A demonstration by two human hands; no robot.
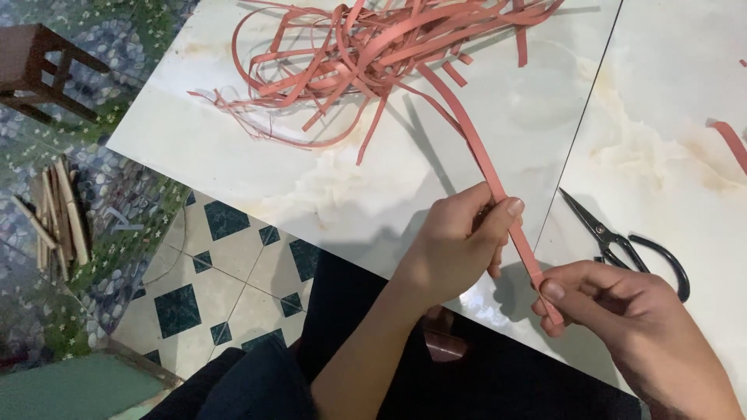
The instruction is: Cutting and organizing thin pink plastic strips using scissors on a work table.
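Head view: both hands' (459,241) (615,311) grips pinch one red strip (520,241).

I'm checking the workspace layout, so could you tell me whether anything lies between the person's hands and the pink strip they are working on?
Nothing visible does: the left hand and right hand both already pinch the pink strip. The scissors lie apart on the table, to the right.

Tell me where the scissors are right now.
In the head view, the black-handled scissors lie on the white marble table at the right, just above the right hand, untouched.
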